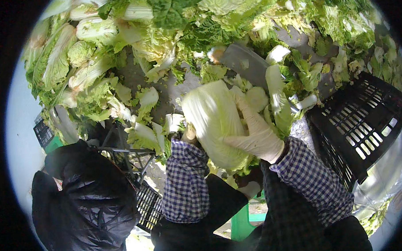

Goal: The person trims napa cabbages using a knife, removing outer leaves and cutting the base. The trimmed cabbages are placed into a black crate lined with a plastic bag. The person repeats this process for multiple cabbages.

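A trimmed head of napa cabbage is held between my hands in the middle of the head view, its pale leaves wrapped tight. My right hand, in a whitish glove, presses along the cabbage's right side with thumb and fingers spread. Only a small part of my left hand shows at the left side of the cabbage; its fingers are hidden. Just beyond lies a broad grey blade, which looks like a cleaver's, among leaf scraps. A loose cabbage leaf lies right of my right hand.
Cabbage heads and loose leaves pile up at the back and left. On the right stands a black plastic crate, tilted, beside clear plastic sheeting. A person in a black jacket is close on my left. A green stool shows below.
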The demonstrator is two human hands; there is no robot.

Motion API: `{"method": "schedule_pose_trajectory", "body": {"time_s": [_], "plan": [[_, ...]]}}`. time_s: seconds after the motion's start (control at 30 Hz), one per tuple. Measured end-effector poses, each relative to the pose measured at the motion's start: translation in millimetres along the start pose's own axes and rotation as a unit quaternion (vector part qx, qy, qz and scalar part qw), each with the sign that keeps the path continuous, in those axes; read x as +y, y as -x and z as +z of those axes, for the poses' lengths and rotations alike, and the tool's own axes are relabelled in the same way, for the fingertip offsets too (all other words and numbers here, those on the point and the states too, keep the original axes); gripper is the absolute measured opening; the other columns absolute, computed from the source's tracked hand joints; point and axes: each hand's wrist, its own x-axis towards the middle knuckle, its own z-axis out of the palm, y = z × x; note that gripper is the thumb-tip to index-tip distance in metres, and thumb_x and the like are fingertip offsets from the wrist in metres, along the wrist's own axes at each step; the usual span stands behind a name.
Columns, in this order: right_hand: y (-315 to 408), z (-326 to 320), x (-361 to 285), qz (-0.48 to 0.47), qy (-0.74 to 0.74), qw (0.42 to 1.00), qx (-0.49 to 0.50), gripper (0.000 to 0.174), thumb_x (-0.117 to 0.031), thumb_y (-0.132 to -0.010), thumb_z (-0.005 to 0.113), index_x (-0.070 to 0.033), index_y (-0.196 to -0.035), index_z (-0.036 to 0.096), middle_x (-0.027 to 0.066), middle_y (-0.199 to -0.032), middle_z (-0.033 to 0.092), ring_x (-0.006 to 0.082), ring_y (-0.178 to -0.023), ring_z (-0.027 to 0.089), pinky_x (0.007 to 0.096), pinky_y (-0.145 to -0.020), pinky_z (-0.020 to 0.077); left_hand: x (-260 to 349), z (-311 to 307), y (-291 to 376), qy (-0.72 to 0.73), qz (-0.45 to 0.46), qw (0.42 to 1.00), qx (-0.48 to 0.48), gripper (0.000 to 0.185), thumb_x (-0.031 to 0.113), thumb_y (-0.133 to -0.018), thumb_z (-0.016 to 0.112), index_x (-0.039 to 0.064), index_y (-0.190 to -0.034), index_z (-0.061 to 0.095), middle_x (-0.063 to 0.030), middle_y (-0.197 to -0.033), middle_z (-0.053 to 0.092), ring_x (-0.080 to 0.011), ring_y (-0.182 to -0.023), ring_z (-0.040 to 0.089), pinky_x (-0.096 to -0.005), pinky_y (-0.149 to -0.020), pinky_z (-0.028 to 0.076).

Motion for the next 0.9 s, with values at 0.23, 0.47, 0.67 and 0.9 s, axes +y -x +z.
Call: {"method": "schedule_pose_trajectory", "body": {"time_s": [0.23,0.47,0.67,0.9], "plan": [[7,-25,1,0.068,-0.098,0.993,-0.012,0.072,-0.009,-0.072,0.067,-0.005,-0.135,0.033,0.0115,-0.124,0.047,0.0192,-0.113,0.046,0.0303,-0.094,0.0393,12,-4,-22,-0.088,0.088,0.984,0.123,0.100,0.071,-0.071,0.052,0.008,-0.142,0.020,-0.0166,-0.140,0.033,-0.0326,-0.126,0.038,-0.0473,-0.104,0.034],[26,-34,-18,-0.076,0.346,0.935,0.024,0.069,-0.016,-0.067,0.075,-0.001,-0.126,0.043,0.0174,-0.127,0.046,0.0281,-0.119,0.043,0.0360,-0.101,0.0340,66,28,7,-0.087,0.144,0.957,0.235,0.104,0.078,-0.070,0.045,0.009,-0.143,0.016,-0.0174,-0.142,0.030,-0.0347,-0.127,0.036,-0.0492,-0.104,0.033],[50,-5,-128,-0.264,0.369,0.884,0.115,0.085,-0.034,-0.055,0.084,-0.004,-0.124,0.044,0.0182,-0.123,0.046,0.0326,-0.111,0.048,0.0377,-0.097,0.0387,65,117,37,0.007,0.238,0.967,0.092,0.100,0.078,-0.073,0.037,0.009,-0.143,0.015,-0.0175,-0.144,0.026,-0.0363,-0.128,0.033,-0.0498,-0.105,0.031],[138,-7,-245,-0.365,0.326,0.871,-0.047,0.072,-0.016,-0.056,0.084,-0.001,-0.117,0.049,0.0154,-0.112,0.053,0.0270,-0.105,0.052,0.0341,-0.092,0.0411,81,155,120,0.057,0.292,0.955,0.016,0.099,0.060,-0.068,0.066,0.004,-0.139,0.023,-0.0166,-0.138,0.035,-0.0322,-0.124,0.040,-0.0454,-0.102,0.036]]}}
